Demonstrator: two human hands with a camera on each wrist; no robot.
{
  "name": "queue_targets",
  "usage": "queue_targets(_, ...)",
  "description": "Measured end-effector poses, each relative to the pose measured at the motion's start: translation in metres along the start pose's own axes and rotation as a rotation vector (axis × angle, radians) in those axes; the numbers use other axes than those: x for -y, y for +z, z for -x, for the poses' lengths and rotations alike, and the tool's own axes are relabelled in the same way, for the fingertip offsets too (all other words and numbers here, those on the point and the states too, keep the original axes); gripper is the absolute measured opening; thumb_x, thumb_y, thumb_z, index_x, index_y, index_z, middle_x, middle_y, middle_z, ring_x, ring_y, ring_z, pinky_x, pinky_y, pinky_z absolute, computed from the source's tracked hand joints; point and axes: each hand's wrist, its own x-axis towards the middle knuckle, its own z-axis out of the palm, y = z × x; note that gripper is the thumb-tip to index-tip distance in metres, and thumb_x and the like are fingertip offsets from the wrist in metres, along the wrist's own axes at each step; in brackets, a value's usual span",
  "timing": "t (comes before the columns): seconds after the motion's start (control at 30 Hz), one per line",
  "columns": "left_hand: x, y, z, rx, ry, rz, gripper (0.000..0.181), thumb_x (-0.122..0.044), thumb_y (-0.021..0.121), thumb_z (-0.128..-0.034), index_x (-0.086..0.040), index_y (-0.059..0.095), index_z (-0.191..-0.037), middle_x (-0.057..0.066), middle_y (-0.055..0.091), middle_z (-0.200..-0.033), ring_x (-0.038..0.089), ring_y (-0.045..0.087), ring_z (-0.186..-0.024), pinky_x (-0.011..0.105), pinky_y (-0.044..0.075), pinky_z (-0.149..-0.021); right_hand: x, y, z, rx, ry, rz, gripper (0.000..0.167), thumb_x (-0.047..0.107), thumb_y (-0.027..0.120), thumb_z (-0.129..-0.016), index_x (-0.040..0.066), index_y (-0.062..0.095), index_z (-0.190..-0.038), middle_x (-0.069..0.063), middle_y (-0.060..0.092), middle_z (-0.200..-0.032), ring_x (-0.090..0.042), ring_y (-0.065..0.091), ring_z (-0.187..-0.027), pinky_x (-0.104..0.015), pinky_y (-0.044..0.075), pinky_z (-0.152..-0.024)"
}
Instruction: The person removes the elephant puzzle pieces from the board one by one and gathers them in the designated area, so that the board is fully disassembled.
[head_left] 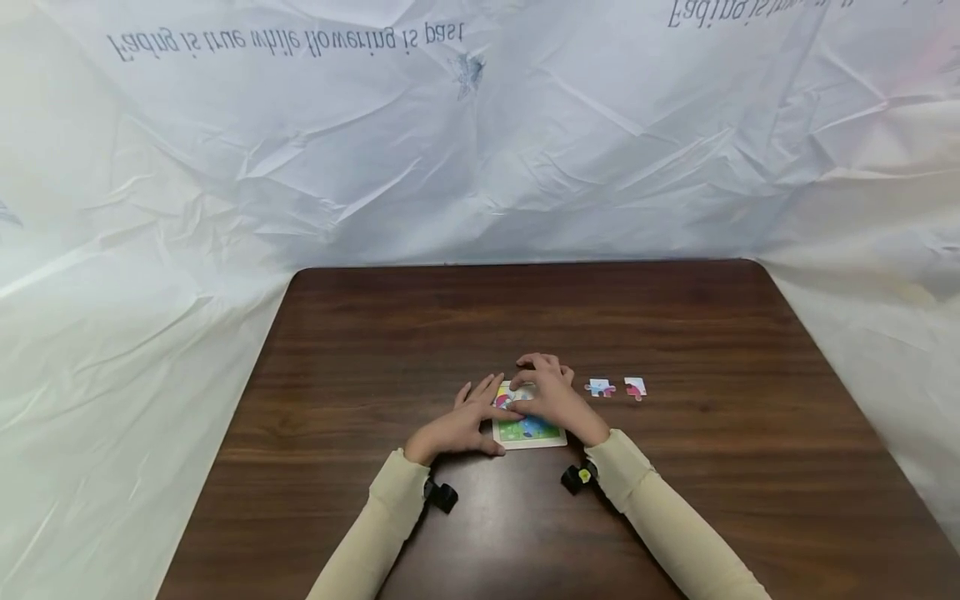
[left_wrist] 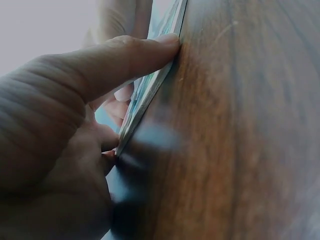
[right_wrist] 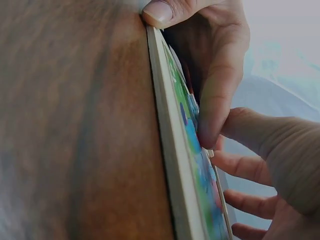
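A small jigsaw board (head_left: pixel 528 443) with a pale frame and a colourful picture lies flat on the table. My left hand (head_left: pixel 455 429) spans its left side, thumb at the near left corner, index finger reaching over the picture. From the right, my right hand (head_left: pixel 553 396) arches over the board, with curved thumb and index finger on a piece in its upper left part. In the right wrist view, the left index fingertip (right_wrist: pixel 209 135) meets the right thumb and index finger at a small pale edge. Both hands hide much of the picture.
Two loose jigsaw pieces, one blue and white (head_left: pixel 600 387) and one pink and white (head_left: pixel 635 387), lie right of the board. The dark wooden table (head_left: pixel 375 333) ends at a white plastic sheet (head_left: pixel 480 167) behind.
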Motion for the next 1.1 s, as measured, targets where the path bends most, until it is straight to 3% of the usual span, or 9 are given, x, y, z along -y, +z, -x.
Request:
queue_targets(0.2,0.001,0.000,0.001,0.024,0.010,0.009,0.057,-0.024,0.077,-0.0924,-0.016,0.058,-0.146,0.018,-0.008,-0.167,0.030,-0.015,-0.153,0.060,-0.012,-0.116,0.001,0.002,-0.002,0.000,0.021,0.041,0.020,0.028,0.087,-0.082,0.017,0.075,-0.094,-0.016,0.050,-0.139,-0.044,0.032,-0.133,-0.069,0.018,-0.101)
queue_targets(0.4,-0.001,-0.001,-0.001,0.023,0.014,0.025,0.054,-0.023,0.078,-0.0917,-0.013,0.061,-0.143,0.020,-0.011,-0.166,0.031,-0.017,-0.152,0.059,-0.013,-0.116,0.001,0.000,-0.002,-0.010,-0.041,0.041,0.014,0.022,0.084,-0.084,0.016,0.075,-0.092,-0.014,0.052,-0.137,-0.040,0.033,-0.132,-0.068,0.014,-0.102)
queue_targets(0.8,0.004,-0.008,0.001,-0.037,-0.003,-0.035,0.059,-0.027,0.082,-0.0879,-0.020,0.062,-0.143,0.018,0.000,-0.168,0.032,-0.006,-0.154,0.059,-0.004,-0.119,-0.023,-0.036,-0.001,0.047,-0.155,0.023,0.015,0.012,0.078,-0.086,0.012,0.075,-0.101,-0.012,0.052,-0.137,-0.037,0.034,-0.132,-0.063,0.017,-0.098)
queue_targets(0.93,0.004,-0.007,0.002,-0.030,-0.020,-0.035,0.058,-0.030,0.082,-0.0878,-0.020,0.062,-0.142,0.017,0.001,-0.168,0.031,-0.005,-0.155,0.057,-0.003,-0.120,-0.038,-0.051,0.007,0.053,-0.136,0.018,0.014,0.013,0.079,-0.087,0.015,0.075,-0.100,-0.013,0.052,-0.137,-0.038,0.034,-0.132,-0.064,0.019,-0.096)
queue_targets(1.1,0.003,-0.007,0.003,-0.030,-0.036,0.013,0.057,-0.026,0.083,-0.0867,-0.019,0.064,-0.140,0.016,0.001,-0.169,0.032,-0.007,-0.154,0.055,-0.001,-0.120,-0.054,-0.064,0.020,0.052,-0.054,0.006,0.015,0.010,0.081,-0.085,0.017,0.074,-0.096,-0.014,0.051,-0.137,-0.039,0.032,-0.132,-0.062,0.020,-0.095)
